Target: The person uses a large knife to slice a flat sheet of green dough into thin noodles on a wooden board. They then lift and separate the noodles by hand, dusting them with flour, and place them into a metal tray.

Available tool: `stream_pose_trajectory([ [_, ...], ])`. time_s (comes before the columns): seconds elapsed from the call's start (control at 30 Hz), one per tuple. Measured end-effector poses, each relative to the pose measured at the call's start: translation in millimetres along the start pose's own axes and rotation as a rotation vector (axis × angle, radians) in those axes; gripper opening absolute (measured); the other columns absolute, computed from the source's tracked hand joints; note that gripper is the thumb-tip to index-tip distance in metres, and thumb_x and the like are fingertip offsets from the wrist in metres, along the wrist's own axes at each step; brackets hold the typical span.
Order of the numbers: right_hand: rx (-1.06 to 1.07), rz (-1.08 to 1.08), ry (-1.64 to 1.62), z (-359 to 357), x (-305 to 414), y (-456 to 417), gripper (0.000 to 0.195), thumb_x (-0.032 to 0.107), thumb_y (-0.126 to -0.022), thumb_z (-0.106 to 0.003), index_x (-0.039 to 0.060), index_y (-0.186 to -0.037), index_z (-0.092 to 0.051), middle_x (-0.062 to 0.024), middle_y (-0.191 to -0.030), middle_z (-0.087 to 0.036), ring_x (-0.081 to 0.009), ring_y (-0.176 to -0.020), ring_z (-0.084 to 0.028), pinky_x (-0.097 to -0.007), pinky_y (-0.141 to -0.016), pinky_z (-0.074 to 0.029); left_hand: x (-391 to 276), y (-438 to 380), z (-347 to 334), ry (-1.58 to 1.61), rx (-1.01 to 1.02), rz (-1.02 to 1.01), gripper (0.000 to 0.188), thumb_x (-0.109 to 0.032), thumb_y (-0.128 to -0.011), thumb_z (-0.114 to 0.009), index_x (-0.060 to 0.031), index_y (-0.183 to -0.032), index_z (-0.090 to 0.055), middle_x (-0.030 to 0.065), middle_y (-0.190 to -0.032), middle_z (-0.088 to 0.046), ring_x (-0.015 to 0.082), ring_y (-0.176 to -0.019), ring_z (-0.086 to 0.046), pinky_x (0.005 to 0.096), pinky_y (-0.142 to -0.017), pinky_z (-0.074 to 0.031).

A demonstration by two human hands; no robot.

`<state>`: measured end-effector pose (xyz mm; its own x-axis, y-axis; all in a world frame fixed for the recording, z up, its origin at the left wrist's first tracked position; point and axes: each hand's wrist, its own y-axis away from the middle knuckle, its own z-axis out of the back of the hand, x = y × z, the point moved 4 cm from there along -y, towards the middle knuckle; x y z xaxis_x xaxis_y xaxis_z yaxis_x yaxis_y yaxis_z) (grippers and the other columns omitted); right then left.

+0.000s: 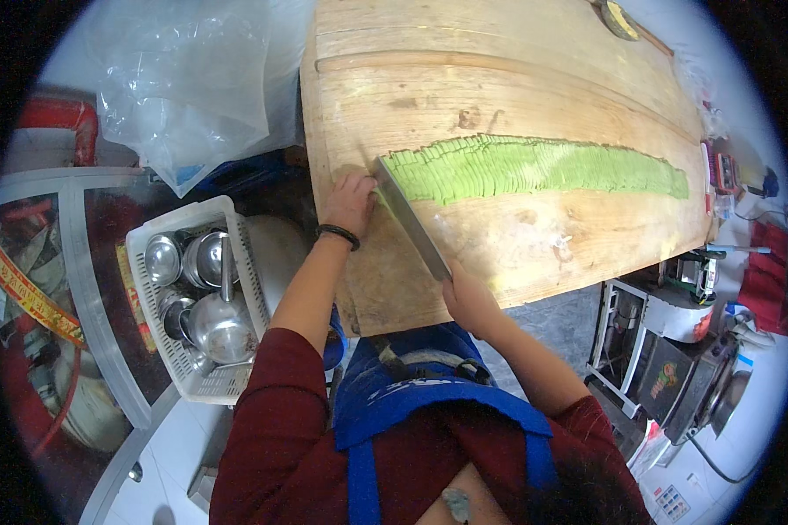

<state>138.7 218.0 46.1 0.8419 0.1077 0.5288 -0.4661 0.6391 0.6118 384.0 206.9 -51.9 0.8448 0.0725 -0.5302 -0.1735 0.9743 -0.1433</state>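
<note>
My right hand [469, 298] grips the near end of a long, straight-bladed knife [410, 223], which lies diagonally over the wooden board [394, 289]. The blade's far end meets the left end of a long row of thinly cut green dough [532, 167]. This row curves across the board to the right, its cuts packed closely together. My left hand [351, 200], a black bracelet at its wrist, is beside the far part of the blade, fingers bent down. A sliver of green shows between those fingers and the blade; whether they hold it is hidden.
A long wooden rolling pin [473, 60] lies across the board beyond the dough. Left of the board, a white plastic basket [171, 367] holds several metal pots and bowls. Clear plastic sheeting [184, 85] hangs at upper left. Kitchen equipment [670, 374] stands at right.
</note>
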Motion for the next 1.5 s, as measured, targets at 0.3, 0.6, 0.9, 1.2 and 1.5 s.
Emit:
stream_pose_trajectory([
  [0.3,0.017,0.039,-0.022,7.2,-51.9,60.3,0.036,0.017,-0.089,-0.047,0.0072,-0.124,-0.047,-0.0294,-0.084,-0.062,-0.0487,-0.080,-0.059,-0.0568,-0.073,-0.045,3.7,-3.9,-2.1,0.008,0.026,0.050,0.028,-0.007,-0.074,-0.066,-0.0109,-0.101,-0.058,0.0101,-0.109,-0.056,0.0324,-0.108,-0.050,0.0421,-0.092,-0.042],
  [0.6,-0.124,-0.190,-0.404,40.1,-125.2,130.9,0.032,0.017,-0.094,-0.049,0.0051,-0.123,-0.048,-0.0181,-0.071,-0.061,-0.0320,-0.062,-0.061,-0.0436,-0.058,-0.049,-23.7,36.9,-15.1,0.119,-0.083,0.315,0.048,-0.004,-0.079,-0.061,-0.0047,-0.125,-0.049,0.0169,-0.130,-0.049,0.0340,-0.122,-0.045,0.0405,-0.104,-0.037],
  [0.9,-0.465,-0.142,-1.095,99.5,-261.2,200.0,0.012,0.015,-0.097,-0.046,0.0032,-0.100,-0.048,-0.0017,-0.063,-0.048,-0.0101,-0.049,-0.048,-0.0245,-0.045,-0.042,-171.7,98.5,-62.1,0.045,0.121,0.100,0.051,-0.007,-0.079,-0.059,-0.0083,-0.128,-0.047,0.0190,-0.134,-0.044,0.0386,-0.124,-0.040,0.0465,-0.105,-0.034],
  [1.2,-0.633,-0.171,-1.505,176.4,-430.9,269.0,0.009,0.014,-0.095,-0.050,0.0068,-0.098,-0.046,-0.0022,-0.066,-0.050,-0.0110,-0.048,-0.048,-0.0249,-0.044,-0.044,-317.9,54.9,-165.7,-0.167,0.325,0.030,0.063,-0.022,-0.080,-0.065,-0.0129,-0.138,-0.040,0.0181,-0.145,-0.034,0.0377,-0.131,-0.034,0.0473,-0.108,-0.031],
  [1.5,-0.799,-0.145,-1.406,268.4,-543.1,272.6,0.012,0.014,-0.094,-0.051,0.0042,-0.099,-0.048,-0.0023,-0.067,-0.051,-0.0102,-0.050,-0.049,-0.0250,-0.047,-0.043,-345.2,39.9,-205.8,-0.493,0.561,0.247,0.089,-0.039,-0.076,-0.072,-0.0189,-0.148,-0.025,0.0248,-0.150,-0.023,0.0347,-0.141,-0.017,0.0475,-0.116,-0.009],
])
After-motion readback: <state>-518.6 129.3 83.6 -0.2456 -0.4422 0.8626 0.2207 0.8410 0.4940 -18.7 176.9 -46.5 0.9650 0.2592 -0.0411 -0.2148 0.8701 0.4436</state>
